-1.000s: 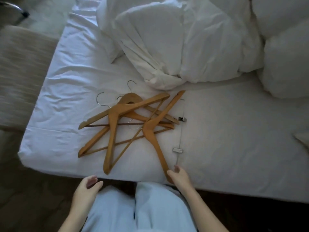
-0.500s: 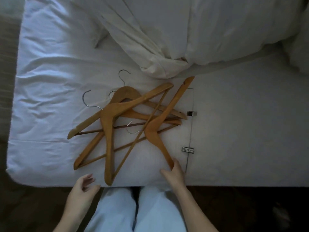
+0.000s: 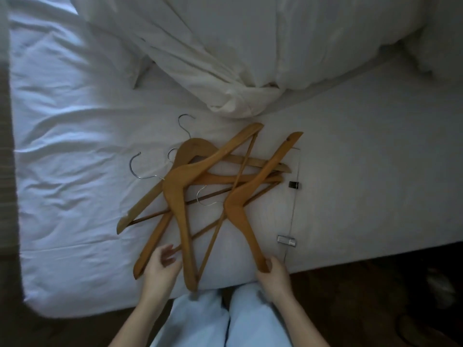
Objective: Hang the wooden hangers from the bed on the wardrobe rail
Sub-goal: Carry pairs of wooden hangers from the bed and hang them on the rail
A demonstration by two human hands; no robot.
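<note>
From the head view, I see the tangled pile of honey-brown wooden hangers with thin metal hooks (image 3: 208,186) lying on the white wrinkled bed sheet (image 3: 75,146) straight ahead of me, arms crossed over one another and hooks pointing left and away. My right hand (image 3: 274,271) is closed on the near tip of the rightmost hanger with the wire clip bar (image 3: 246,209), whose long axis runs away and rightward, while my left hand (image 3: 160,269) hangs open with fingers loosely curled just beside the near arm ends, gripping nothing. The mattress edge lies just under both hands and the crumpled white duvet (image 3: 238,58) crowds the far side, so I judge the free room is toward me and upward.
</note>
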